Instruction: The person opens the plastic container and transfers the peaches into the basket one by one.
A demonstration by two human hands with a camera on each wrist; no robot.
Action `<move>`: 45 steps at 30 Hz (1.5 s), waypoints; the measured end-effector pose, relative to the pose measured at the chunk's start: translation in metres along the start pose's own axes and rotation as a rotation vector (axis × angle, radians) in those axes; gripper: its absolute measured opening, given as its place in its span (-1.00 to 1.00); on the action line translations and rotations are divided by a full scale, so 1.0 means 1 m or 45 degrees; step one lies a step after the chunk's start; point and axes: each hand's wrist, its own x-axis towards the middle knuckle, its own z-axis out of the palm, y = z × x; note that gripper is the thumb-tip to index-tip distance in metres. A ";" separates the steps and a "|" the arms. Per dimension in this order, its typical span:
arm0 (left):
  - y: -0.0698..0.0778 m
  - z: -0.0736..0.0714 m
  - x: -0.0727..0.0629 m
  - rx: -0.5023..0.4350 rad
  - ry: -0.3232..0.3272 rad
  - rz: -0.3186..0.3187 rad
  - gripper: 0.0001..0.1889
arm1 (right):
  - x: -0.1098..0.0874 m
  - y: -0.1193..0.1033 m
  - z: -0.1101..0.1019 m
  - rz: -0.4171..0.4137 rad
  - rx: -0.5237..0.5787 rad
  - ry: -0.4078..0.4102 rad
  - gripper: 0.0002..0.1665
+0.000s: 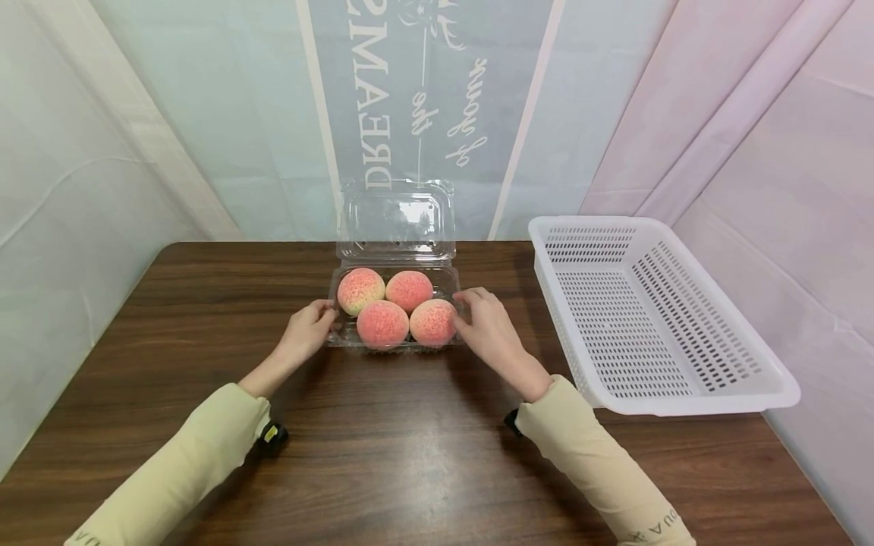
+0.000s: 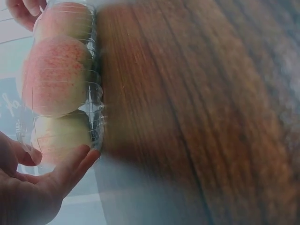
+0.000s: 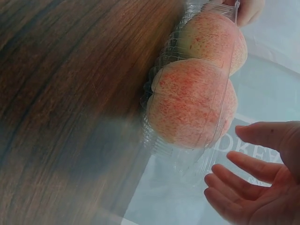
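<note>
A clear plastic clamshell box (image 1: 344,334) lies on the table, its lid (image 1: 365,224) raised at the back. Several pink and pale-yellow peaches (image 1: 382,324) sit inside it. My left hand (image 1: 307,332) grips the box's left end; in the left wrist view its thumb (image 2: 30,157) is at the rim and its fingers (image 2: 70,171) lie against the lower side. At the right end is my right hand (image 1: 493,332). In the right wrist view its fingers (image 3: 239,180) are spread and apart from the front right peach (image 3: 190,103), holding nothing.
A white perforated plastic basket (image 1: 560,303) stands on the right side of the dark wooden table (image 1: 410,455). Behind the table hangs a pale cloth (image 1: 259,114) with printed lettering. Light cloth walls (image 1: 785,227) flank both sides.
</note>
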 end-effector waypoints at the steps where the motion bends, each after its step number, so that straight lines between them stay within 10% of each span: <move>1: 0.000 0.000 0.000 0.006 0.002 0.006 -0.60 | 0.000 0.000 0.000 -0.020 -0.002 0.006 -0.68; 45: -0.004 0.008 0.000 0.156 0.105 0.105 -0.63 | 0.005 -0.016 0.013 -0.231 -0.176 -0.174 -0.50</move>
